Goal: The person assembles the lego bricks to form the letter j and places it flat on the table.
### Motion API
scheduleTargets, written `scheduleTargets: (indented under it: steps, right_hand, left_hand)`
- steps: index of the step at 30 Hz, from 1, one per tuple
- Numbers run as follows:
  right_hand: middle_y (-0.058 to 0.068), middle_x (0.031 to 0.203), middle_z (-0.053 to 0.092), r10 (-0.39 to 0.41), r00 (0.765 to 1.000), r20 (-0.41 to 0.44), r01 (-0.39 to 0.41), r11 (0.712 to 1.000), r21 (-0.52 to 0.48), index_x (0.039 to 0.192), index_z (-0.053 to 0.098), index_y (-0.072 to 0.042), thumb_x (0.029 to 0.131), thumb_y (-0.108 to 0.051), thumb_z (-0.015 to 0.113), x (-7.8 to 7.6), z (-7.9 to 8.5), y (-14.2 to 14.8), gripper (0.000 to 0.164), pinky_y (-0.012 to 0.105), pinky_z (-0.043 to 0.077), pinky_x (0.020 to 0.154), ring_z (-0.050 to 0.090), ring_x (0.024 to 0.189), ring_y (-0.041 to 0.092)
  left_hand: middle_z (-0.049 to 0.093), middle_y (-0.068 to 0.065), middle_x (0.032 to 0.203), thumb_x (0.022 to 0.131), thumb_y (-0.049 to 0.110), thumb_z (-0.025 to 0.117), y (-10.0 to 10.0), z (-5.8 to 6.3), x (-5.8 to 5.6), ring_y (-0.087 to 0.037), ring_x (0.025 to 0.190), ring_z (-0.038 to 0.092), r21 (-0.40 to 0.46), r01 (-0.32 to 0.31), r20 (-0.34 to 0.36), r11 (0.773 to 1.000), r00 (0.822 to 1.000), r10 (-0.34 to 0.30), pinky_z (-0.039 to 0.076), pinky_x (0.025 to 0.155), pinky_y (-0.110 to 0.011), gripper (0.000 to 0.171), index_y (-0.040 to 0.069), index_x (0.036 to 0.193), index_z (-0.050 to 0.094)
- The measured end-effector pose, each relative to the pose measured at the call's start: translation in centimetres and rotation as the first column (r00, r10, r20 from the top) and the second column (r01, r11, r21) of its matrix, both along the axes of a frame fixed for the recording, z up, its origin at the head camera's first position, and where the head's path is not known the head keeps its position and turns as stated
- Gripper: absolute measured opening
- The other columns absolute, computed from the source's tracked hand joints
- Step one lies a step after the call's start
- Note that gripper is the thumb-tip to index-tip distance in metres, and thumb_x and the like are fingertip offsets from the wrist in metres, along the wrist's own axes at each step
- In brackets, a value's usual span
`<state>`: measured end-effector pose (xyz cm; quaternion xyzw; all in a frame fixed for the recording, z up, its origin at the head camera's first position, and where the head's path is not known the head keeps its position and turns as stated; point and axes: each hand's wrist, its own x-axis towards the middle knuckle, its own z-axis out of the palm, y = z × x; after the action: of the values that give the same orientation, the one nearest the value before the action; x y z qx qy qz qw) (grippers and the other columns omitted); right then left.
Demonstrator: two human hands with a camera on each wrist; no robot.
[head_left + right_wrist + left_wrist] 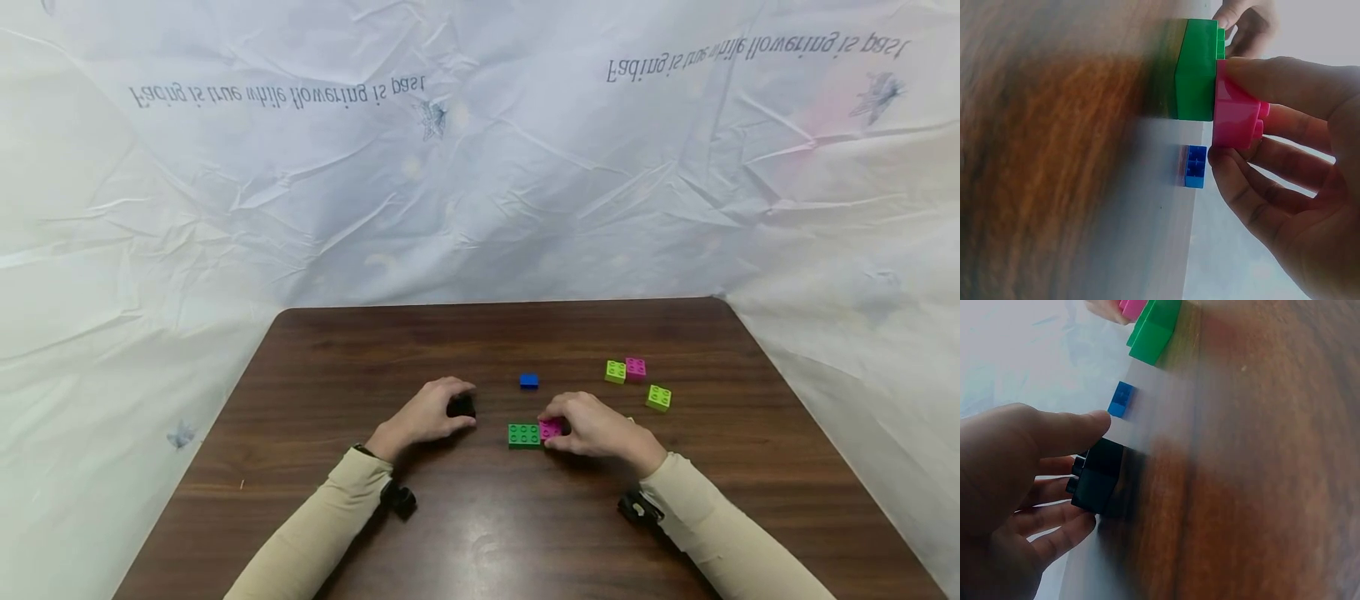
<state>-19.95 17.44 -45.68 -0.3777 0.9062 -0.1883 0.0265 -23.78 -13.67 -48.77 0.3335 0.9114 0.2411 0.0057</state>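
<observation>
My left hand (pixel 429 412) curls around a black brick (pixel 1097 478) on the table, thumb on one side and fingers on the other. My right hand (pixel 597 427) pinches a pink brick (pixel 1235 112) between thumb and fingers at the right end of a longer green brick (pixel 523 435). From the right wrist, the underside of the pink brick appears level with the top of the green brick. A small blue brick (pixel 528 381) lies beyond the green one, between the two hands.
Back right on the brown table (pixel 480 517) are a lime brick (pixel 615 372), a pink brick (pixel 636 368) beside it and another lime brick (pixel 659 397). A small yellowish bit (pixel 630 419) peeks out behind my right hand. White printed sheeting (pixel 480 167) hangs around the table.
</observation>
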Motion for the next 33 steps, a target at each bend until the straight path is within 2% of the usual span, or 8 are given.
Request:
scheduleTargets:
  steps: [18, 33]
  right_hand:
    - [0.0, 0.1, 0.069, 0.024, 1.0, -0.009, -0.024, 1.0, -0.01, 0.107, 0.072, -0.008, 0.085, -0.026, 0.076, 0.1, -0.1, 0.4, 0.03, 0.034, 0.053, 0.079, 0.063, 0.09, 0.013]
    - [0.001, 0.101, 0.069, 0.002, 1.0, -0.002, -0.002, 1.0, -0.017, 0.108, 0.072, -0.007, 0.084, -0.025, 0.077, -0.6, -0.2, -0.2, 0.03, 0.033, 0.054, 0.078, 0.064, 0.091, 0.014]
  left_hand:
    - [0.064, -0.004, 0.116, 0.086, 0.029, 0.075, 0.6, -0.4, 0.3, -0.02, 0.109, 0.06, -0.009, 0.0, -0.022, 1.0, 1.0, 0.0, 0.05, 0.093, -0.038, 0.047, 0.008, 0.127, 0.063]
    - [0.066, -0.005, 0.116, 0.088, 0.024, 0.073, 0.1, -0.5, -0.9, -0.023, 0.11, 0.061, -0.02, 0.012, -0.031, 1.0, 0.999, -0.012, 0.05, 0.092, -0.04, 0.04, 0.008, 0.124, 0.065]
